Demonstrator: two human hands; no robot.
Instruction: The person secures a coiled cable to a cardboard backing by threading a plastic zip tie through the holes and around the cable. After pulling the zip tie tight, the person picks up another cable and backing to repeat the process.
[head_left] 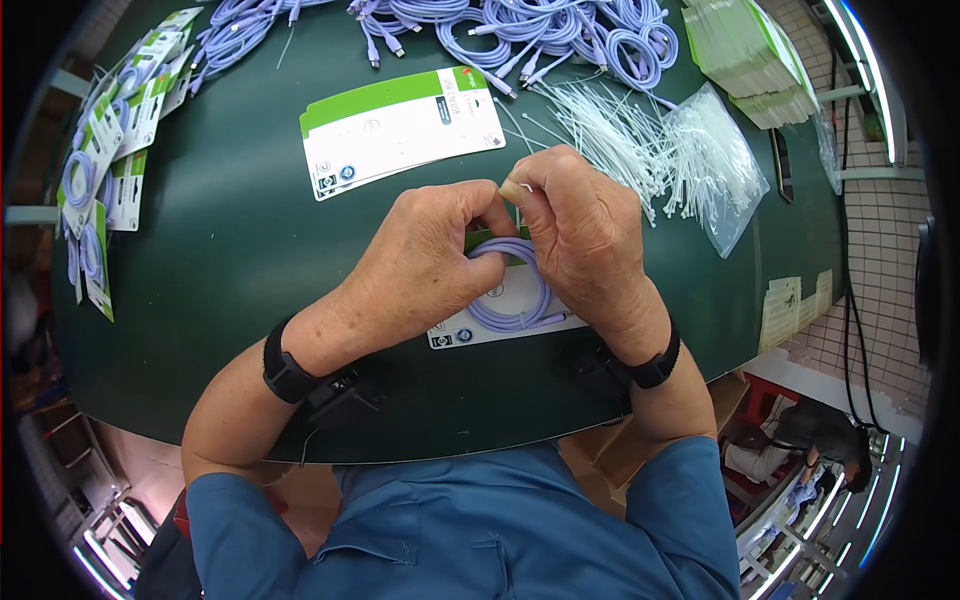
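A coiled lilac cable (541, 292) lies on a white and green backing card (450, 331) at the table's near side. My left hand (425, 250) is closed around the coil's upper left, its thumb pressed on the cable and its index finger reaching to the right fingertips. My right hand (590, 230) pinches thumb and forefinger together just above the coil. A thin pale strip, which looks like a cable tie (518, 216), runs down from that pinch toward the card; my fingers hide most of it.
Flat backing cards (400, 135) lie beyond my hands. Loose white cable ties (610, 130) spill beside a clear plastic bag (715, 165). Lilac cables (560, 30) heap at the back, carded cables (105, 150) at left. Card stacks (750, 55) stand far right, near a phone (782, 165).
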